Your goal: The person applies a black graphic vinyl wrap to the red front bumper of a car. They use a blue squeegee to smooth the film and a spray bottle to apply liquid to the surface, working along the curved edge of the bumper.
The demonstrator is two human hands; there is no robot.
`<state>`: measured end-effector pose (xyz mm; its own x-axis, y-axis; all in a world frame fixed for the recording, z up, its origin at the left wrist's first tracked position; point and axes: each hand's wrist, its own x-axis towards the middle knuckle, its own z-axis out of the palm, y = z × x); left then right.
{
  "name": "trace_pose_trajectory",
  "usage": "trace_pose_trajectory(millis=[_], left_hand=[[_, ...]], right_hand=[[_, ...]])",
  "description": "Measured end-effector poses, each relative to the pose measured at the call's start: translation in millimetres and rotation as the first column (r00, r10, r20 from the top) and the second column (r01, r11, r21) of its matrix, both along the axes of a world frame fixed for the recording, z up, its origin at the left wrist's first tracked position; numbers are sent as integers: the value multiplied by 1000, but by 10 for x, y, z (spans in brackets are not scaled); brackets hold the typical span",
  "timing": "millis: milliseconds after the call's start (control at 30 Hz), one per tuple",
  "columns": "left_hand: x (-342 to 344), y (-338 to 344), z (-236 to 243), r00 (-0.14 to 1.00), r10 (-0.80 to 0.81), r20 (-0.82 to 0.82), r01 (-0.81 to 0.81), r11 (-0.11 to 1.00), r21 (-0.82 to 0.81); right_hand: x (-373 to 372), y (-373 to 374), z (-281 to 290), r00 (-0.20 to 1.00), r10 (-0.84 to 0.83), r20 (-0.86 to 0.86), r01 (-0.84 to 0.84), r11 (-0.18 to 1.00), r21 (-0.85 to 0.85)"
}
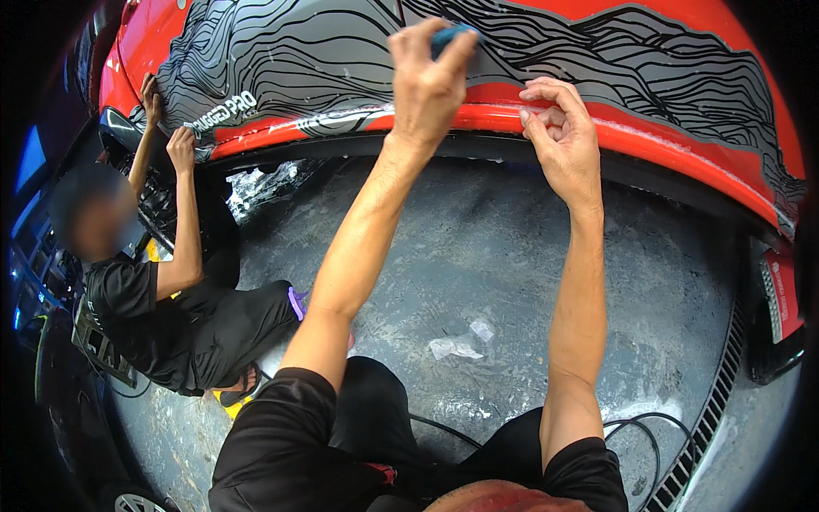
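My left hand (431, 81) grips a small blue squeegee (452, 37) against the upper part of a red car's side. Fingers hide part of the tool. Grey film (299, 60) printed with black wavy lines covers much of the panel under it. To the right, my right hand (559, 128) is raised in front of the red sill (631, 136), its fingers loosely curled and apart. I see nothing held in it; whether the fingertips touch the panel cannot be made out. White wet streaks run along the sill.
At left, a person (136, 290) in black sits low, both hands on the film's left end. Crumpled clear scraps (456, 346) lie on the grey floor (478, 247). A black cable (653, 427) curls near a slotted drain grate (712, 401). A red box (781, 294) stands far right.
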<state>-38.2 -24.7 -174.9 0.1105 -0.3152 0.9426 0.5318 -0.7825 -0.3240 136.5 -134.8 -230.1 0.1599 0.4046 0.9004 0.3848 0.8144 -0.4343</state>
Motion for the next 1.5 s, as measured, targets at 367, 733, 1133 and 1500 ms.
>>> trace_pose_trajectory(millis=[367,733,1133,1500], left_hand=[[-69,-40,100,996,48,-76,-46,999,28],[-191,-33,273,997,71,39,-72,997,27],[-126,-96,242,993,82,-88,-84,996,-15],[-239,-138,504,992,70,102,-75,996,39]], right_hand=[[18,24,-18,1000,2,0,-2,1000,-20],[-4,-25,24,1000,9,-7,-9,1000,-12],[38,-11,-10,1000,-22,9,23,999,-44],[-3,-14,7,1000,-13,0,13,999,-48]])
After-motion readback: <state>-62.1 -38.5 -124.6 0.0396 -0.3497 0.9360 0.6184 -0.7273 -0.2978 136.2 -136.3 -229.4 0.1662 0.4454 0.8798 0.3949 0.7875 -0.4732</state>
